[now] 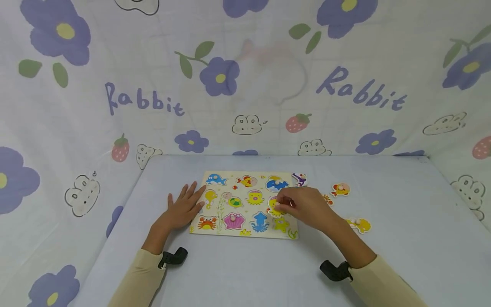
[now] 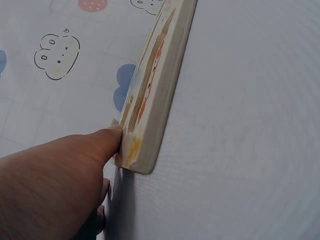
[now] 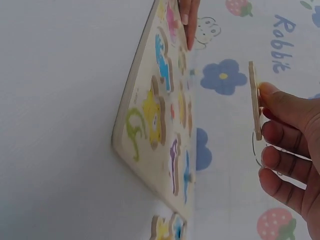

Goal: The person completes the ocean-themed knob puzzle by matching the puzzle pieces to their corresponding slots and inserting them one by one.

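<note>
Puzzle piece pinched in right-hand fingers

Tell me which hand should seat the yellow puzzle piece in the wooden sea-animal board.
Right. The right hand already pinches the yellow wooden puzzle piece above the wooden sea-animal puzzle board, near its right side. The left hand lies flat on the board's left edge, steadying it.

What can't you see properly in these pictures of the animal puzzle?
- Piece held by the right hand: head view, fingers cover it; right wrist view shows only its thin edge, so its picture is unknown.
- Puzzle board: left wrist view shows it edge-on, pictures smeared.
- Left hand: left wrist view cuts it off at the frame edge.
- Loose pieces on the table: head view, too small to name.
</note>
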A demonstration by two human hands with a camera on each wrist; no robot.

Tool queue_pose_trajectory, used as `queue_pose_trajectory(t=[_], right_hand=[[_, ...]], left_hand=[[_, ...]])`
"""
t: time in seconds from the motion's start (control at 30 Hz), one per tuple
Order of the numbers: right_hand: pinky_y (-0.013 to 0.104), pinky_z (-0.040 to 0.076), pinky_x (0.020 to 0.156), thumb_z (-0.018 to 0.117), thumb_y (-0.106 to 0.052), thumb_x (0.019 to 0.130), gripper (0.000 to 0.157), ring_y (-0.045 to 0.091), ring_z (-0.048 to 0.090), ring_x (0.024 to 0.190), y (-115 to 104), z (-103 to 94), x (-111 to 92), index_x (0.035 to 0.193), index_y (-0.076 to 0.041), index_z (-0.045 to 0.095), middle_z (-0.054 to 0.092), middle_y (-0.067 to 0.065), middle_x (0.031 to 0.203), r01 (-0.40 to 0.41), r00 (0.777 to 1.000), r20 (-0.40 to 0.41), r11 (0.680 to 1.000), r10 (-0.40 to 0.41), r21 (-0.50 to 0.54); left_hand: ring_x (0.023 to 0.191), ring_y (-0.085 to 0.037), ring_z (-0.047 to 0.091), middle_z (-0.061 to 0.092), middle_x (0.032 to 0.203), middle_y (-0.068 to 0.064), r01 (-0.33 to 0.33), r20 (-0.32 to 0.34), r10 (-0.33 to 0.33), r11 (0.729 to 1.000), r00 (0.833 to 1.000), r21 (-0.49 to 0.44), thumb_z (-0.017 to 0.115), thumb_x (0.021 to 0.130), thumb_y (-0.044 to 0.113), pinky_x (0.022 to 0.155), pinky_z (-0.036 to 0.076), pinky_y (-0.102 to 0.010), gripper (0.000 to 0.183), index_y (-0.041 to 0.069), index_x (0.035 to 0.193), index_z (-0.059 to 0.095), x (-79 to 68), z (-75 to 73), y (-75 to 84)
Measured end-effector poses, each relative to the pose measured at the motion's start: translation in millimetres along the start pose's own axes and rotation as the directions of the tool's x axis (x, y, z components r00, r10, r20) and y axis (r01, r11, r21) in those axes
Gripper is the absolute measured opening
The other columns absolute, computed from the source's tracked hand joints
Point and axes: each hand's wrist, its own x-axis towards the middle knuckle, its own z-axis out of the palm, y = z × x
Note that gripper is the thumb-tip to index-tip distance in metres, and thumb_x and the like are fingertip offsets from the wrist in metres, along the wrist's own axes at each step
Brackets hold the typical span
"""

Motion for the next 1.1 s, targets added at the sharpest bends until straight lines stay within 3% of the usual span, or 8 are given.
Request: queue_pose_trajectory(t=[0.43,0.63,1.1], right_hand=[[0.027,0.043,0.061,0.078,-0.036,0.090,0.018,0.009,0.051,0.066,-12.6,24.4,45.7,0.092,-0.020,0.071,0.057,-0.013,0.070,-0.034,0.999,0.012,0.999,0.035,-0.036],[0.027,0.042,0.060,0.076,-0.039,0.092,0.019,0.011,0.051,0.066,-10.5,40.3,62.8,0.092,-0.021,0.070,0.056,-0.010,0.069,-0.052,0.997,0.061,0.997,0.056,-0.057],[0.028,0.044,0.062,0.077,-0.035,0.092,0.019,0.013,0.053,0.068,-8.8,55.7,82.9,0.091,-0.017,0.071,0.059,-0.006,0.071,-0.142,0.981,0.120,0.988,0.149,-0.067]], left_hand=[[0.155,-0.042,0.002,0.007,0.170,-0.013,0.009,0.007,-0.009,1.000,1.000,-0.008,0.042,0.108,0.043,0.110,-0.007,-0.077,0.062,0.023,0.164,0.021,-0.6,-1.4,1.6],[0.155,-0.041,0.000,0.005,0.170,-0.012,0.008,0.016,-0.008,1.000,1.000,-0.011,0.040,0.108,0.046,0.110,-0.009,-0.076,0.063,0.025,0.164,0.019,0.2,-0.3,0.3],[0.155,-0.040,0.001,0.006,0.170,-0.012,0.006,0.016,-0.006,1.000,1.000,-0.004,0.040,0.108,0.047,0.110,-0.008,-0.077,0.063,0.025,0.164,0.019,-0.1,-0.6,-1.6]])
